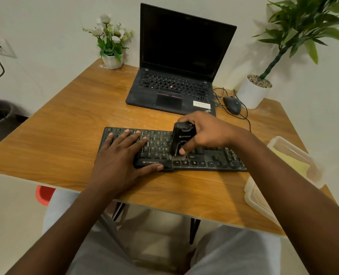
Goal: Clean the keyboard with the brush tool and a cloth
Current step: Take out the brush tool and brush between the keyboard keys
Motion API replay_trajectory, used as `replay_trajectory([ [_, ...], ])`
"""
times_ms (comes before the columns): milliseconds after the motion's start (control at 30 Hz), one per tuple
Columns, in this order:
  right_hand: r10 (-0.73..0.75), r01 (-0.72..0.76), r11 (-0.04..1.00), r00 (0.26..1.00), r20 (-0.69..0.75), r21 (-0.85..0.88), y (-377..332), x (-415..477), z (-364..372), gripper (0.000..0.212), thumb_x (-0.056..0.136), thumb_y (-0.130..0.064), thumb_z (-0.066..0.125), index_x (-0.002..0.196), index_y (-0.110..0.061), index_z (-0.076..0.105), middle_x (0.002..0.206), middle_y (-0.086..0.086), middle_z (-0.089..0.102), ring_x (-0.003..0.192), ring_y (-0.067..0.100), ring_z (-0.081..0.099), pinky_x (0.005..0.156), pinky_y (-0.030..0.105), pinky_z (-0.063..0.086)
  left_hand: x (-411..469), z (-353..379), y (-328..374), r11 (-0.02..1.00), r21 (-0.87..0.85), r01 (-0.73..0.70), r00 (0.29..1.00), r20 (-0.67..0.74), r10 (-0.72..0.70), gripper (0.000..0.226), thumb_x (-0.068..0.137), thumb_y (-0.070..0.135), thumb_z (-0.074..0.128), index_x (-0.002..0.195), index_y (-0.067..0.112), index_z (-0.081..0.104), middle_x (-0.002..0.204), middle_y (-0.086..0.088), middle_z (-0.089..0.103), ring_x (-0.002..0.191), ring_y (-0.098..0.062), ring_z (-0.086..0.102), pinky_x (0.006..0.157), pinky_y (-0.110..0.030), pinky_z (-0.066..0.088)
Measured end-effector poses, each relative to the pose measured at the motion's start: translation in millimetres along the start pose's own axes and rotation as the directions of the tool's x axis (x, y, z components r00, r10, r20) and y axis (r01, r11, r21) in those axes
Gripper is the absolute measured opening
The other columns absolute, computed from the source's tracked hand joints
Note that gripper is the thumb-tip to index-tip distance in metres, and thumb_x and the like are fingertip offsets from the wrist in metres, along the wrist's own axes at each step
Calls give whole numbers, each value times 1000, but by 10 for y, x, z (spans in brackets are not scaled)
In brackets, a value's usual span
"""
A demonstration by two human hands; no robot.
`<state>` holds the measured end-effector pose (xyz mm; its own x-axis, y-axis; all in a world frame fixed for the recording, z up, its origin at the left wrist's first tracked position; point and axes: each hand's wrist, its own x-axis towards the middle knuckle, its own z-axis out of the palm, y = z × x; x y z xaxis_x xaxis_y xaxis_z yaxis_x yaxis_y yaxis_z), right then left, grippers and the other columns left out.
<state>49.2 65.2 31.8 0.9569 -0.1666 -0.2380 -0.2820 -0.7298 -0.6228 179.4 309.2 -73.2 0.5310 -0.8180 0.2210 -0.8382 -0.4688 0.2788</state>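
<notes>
Wood-grain tabletop point(69, 120) carries a black keyboard point(214, 158) being brushed near its front edge.

Left hand point(123, 155) lies flat, its grip spread wide on the matte keys; right hand point(206, 133) has its grip wrapped around the glossy, boxy brush tool point(181, 138), bristles down by the spacebar. Hard strokes could pop keycaps or flick dust around.

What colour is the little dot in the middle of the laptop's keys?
Red, seen in the head view on the laptop.
</notes>
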Motion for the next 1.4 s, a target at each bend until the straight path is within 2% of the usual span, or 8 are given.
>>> replay_trajectory([
  [133,35,-44,998,977,-211,-40,-45,51,54,45,77,-14,94,113,-20,67,104,-5,74,96,9,72,78,27,58,0,-5,-1,1000,-3,0,1000,-6,0,110,76,105,29,159,34,43,170,8,35,160,-14,22,132,-50,14],
  [233,24,-48,996,955,-296,-74,-70,74,75,44,78,-15,93,111,-22,66,102,-5,73,92,10,73,73,27,58,0,-4,2,1000,-6,-2,1000,-10,2,110,76,105,28,158,34,44,170,8,36,160,-14,23,132,-50,15],
  [567,-29,29,1000,1000,-1,14,-43,-116,109,37,75,-13,95,102,-16,70,97,1,76,88,13,74,78,38,59,4,-2,-7,1000,-12,-9,1000,-7,9,110,76,105,27,159,34,43,170,7,35,160,-14,22,132,-51,15],
  [833,26,-47,997,955,-296,-66,-83,72,119,42,78,-14,93,108,-23,65,100,-8,72,88,9,73,65,21,56,-4,-16,15,1000,-9,-14,1000,-10,14,108,78,104,28,158,34,44,169,7,36,160,-15,24,132,-51,16],
  [967,25,-66,991,942,-333,-112,-110,112,122,42,78,-16,93,107,-24,64,99,-8,71,85,7,73,64,23,58,-34,-40,-7,1000,3,-21,1000,-13,21,104,82,101,28,160,34,41,171,5,34,161,-16,22,132,-49,14],
  [1067,20,-58,992,946,-323,-109,-127,80,138,42,77,-17,94,104,-26,63,98,-7,71,84,9,73,66,28,57,-104,-61,-84,1000,-5,-2,1000,-31,2,105,82,100,30,160,31,42,170,3,36,160,-17,24,132,-48,16],
  [1200,16,-23,999,970,-242,-27,-172,0,215,41,77,-14,94,107,-21,67,98,-2,76,84,18,78,73,45,67,-182,-97,-250,999,-20,40,999,-33,-40,107,80,100,33,160,29,42,170,2,36,161,-18,23,132,-50,16],
  [1400,-55,53,998,997,-49,-42,-304,-29,273,39,75,-14,95,102,-23,69,95,-4,76,85,13,76,74,37,65,-226,-108,-322,971,-218,100,994,-16,-106,106,77,91,57,161,28,42,172,5,30,162,-14,13,128,-38,18],
])
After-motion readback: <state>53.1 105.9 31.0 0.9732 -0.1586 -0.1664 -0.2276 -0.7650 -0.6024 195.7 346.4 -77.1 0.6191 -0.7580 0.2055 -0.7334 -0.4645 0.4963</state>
